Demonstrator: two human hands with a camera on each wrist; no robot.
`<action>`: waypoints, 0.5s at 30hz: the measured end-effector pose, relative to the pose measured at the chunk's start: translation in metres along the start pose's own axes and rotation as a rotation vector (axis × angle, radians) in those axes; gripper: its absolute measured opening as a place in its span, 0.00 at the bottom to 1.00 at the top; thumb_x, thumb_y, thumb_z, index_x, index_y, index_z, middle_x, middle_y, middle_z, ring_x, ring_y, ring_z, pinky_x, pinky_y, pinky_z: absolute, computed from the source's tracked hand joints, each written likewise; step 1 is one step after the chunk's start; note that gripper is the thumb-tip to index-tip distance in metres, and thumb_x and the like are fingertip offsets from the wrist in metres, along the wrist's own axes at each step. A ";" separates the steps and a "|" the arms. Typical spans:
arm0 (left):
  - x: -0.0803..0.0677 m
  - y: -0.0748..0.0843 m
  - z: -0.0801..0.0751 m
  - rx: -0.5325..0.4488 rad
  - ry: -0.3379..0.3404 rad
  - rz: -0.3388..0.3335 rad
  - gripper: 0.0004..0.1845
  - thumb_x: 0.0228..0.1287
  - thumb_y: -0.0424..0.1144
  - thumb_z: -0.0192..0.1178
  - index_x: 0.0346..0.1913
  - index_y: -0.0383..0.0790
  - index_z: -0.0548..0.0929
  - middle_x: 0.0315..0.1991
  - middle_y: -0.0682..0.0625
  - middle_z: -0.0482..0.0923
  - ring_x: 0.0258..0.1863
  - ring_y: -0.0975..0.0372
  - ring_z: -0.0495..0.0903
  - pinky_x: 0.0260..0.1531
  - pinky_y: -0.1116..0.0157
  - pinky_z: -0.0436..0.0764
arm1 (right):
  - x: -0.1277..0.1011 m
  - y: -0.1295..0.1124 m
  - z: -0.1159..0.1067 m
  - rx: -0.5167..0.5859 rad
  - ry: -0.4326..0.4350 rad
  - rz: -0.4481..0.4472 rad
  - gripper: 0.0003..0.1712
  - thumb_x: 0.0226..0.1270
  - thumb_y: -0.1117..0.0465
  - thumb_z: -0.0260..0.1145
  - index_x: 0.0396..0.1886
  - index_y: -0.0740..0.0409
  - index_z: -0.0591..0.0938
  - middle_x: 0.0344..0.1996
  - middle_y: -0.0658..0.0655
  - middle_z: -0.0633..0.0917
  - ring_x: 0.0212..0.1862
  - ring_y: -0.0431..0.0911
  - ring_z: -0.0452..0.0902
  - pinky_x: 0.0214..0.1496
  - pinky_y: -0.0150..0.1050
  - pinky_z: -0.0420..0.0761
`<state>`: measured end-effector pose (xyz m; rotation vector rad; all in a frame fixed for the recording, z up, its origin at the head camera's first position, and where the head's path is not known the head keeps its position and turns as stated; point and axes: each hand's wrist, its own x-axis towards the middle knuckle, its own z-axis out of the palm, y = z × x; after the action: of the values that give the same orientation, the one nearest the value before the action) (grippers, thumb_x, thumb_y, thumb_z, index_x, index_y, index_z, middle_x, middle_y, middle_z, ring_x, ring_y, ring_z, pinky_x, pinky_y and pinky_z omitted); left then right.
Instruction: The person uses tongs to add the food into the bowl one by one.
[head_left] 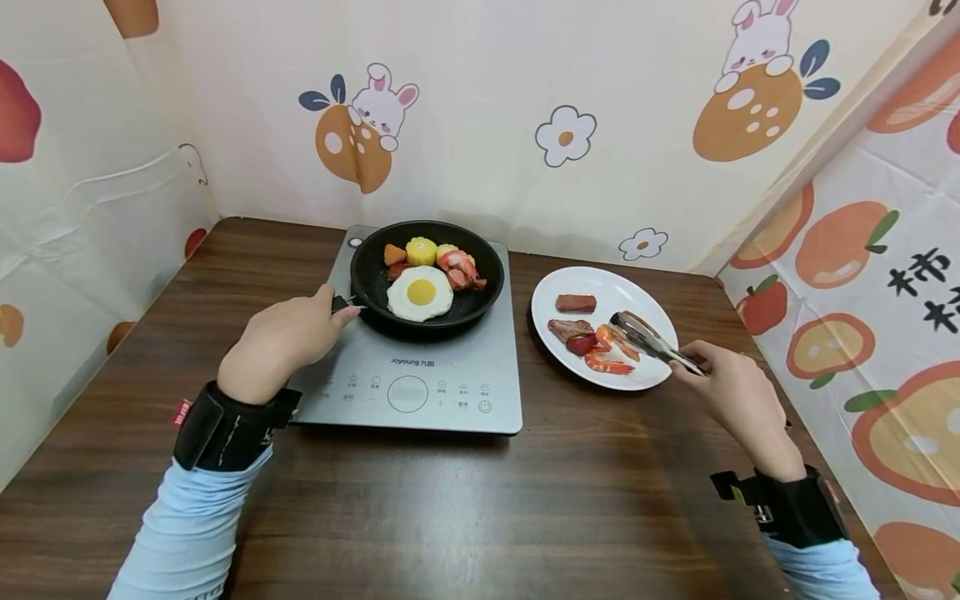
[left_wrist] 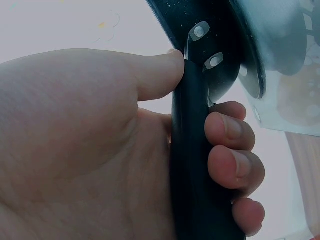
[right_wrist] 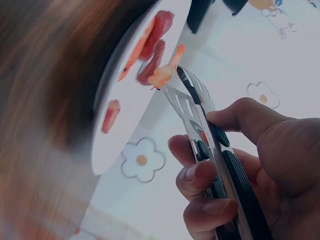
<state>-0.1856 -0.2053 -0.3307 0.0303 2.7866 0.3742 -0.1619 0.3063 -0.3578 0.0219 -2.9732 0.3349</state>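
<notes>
The left hand (head_left: pixel 283 337) grips the pan handle (left_wrist: pixel 192 150) and should hold it steady; at the plate (head_left: pixel 603 278), a shrimp (right_wrist: pixel 165 74), perhaps pinched, I cannot tell, meets the tongs (head_left: pixel 643 336) gripped in the right hand (head_left: pixel 731 392), and wants a gentle squeeze; around, the egg (head_left: pixel 420 294) crowds the pan (head_left: pixel 372 273), a second shrimp (head_left: pixel 609 364) the tongs

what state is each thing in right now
left grip: curled round the handle of the frying pan
right grip: holding the tongs
frying pan: facing up, partly filled
fried egg: yolk up, unbroken
tongs: tips at a shrimp
plate: facing up, partly filled
cooktop: on or off unclear
</notes>
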 end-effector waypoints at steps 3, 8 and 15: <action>0.000 0.000 0.000 -0.002 -0.002 0.000 0.42 0.83 0.59 0.35 0.79 0.25 0.46 0.73 0.22 0.60 0.64 0.32 0.73 0.54 0.36 0.77 | 0.001 -0.010 -0.002 0.013 0.008 -0.017 0.14 0.72 0.52 0.66 0.50 0.55 0.85 0.32 0.58 0.87 0.29 0.48 0.72 0.25 0.38 0.62; 0.001 0.001 0.000 0.006 0.000 -0.005 0.41 0.83 0.59 0.35 0.80 0.26 0.47 0.72 0.22 0.61 0.62 0.33 0.75 0.52 0.37 0.79 | 0.005 -0.033 -0.008 0.049 0.047 -0.082 0.13 0.72 0.51 0.66 0.48 0.52 0.86 0.31 0.57 0.86 0.28 0.47 0.70 0.25 0.38 0.61; 0.002 0.000 0.000 0.013 0.002 -0.011 0.41 0.83 0.59 0.34 0.80 0.27 0.46 0.72 0.22 0.61 0.62 0.33 0.75 0.51 0.37 0.79 | 0.017 -0.074 -0.014 0.096 0.044 -0.140 0.16 0.74 0.49 0.64 0.51 0.53 0.86 0.37 0.58 0.89 0.29 0.48 0.73 0.26 0.39 0.62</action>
<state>-0.1874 -0.2049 -0.3313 0.0172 2.7897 0.3542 -0.1740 0.2373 -0.3260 0.2298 -2.8898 0.4529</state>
